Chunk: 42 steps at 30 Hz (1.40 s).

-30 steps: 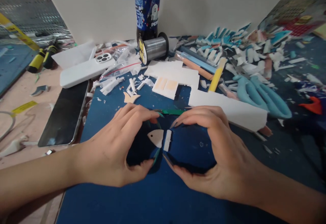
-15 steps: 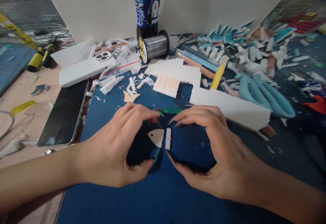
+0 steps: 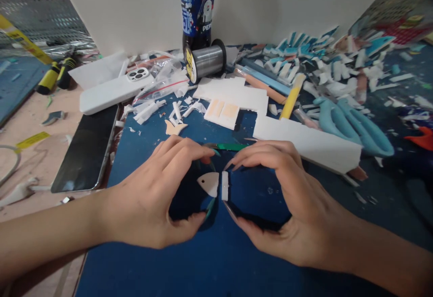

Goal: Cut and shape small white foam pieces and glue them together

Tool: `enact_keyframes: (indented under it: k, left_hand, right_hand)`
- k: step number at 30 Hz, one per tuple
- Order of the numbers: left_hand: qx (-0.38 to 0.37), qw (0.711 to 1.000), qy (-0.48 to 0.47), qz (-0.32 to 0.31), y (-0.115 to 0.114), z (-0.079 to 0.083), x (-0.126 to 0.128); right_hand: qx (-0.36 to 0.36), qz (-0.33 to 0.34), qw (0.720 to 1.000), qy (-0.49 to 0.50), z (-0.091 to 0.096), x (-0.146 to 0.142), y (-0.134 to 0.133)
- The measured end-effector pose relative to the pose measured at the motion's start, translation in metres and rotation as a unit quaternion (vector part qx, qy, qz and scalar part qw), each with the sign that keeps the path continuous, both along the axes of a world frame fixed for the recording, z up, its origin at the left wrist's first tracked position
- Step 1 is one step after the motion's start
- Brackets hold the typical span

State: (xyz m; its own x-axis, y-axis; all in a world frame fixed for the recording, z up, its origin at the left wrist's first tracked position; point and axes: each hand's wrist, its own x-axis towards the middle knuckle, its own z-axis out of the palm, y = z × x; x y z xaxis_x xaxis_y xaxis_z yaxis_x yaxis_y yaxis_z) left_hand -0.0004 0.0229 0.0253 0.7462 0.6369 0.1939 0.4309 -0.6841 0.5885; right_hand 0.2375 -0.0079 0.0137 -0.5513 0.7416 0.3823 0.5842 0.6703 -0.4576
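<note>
On the blue mat (image 3: 152, 270) lies a small white fish-head-shaped piece (image 3: 209, 184) with a dark eye hole. My left hand (image 3: 155, 193) curves around it, its thumbnail and a fingernail at the piece's lower and upper edges. Just right of it, across a narrow gap, stands a short white strip (image 3: 225, 185). The nails of my right hand (image 3: 287, 198) pinch this strip at its top and bottom ends. Behind my fingertips rests a green-handled tool (image 3: 232, 146), partly hidden by the right hand.
A wire spool (image 3: 208, 62) and a Pepsi bottle (image 3: 198, 8) stand at the back. White sheet pieces (image 3: 307, 143), blue-handled scissors (image 3: 358, 125) and heaped scraps (image 3: 304, 49) lie on the right. Phones (image 3: 86, 153) and screwdrivers (image 3: 49, 78) are on the left.
The whole view has shifted slightly. Both hands keep nearly the same pose around the two white pieces, and the gap between the pieces looks almost unchanged.
</note>
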Motion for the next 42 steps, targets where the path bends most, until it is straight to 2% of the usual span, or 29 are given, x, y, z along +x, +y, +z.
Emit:
enact_keyframes:
  k: [13,38,42]
  left_hand:
    - [0.012,1.0,-0.01,0.005,-0.0018,-0.0022,-0.0001]
    - [-0.01,1.0,0.011,-0.004,-0.0026,0.0003,-0.0018]
    - [-0.008,1.0,-0.016,-0.024,-0.002,-0.0007,-0.0029]
  right_hand:
    - [0.004,0.005,1.0,0.006,0.0003,0.0003,0.0005]
    - [-0.009,-0.002,1.0,0.0,0.0,0.0026,-0.0009]
    - [0.012,-0.007,1.0,0.013,0.0029,0.0047,-0.0041]
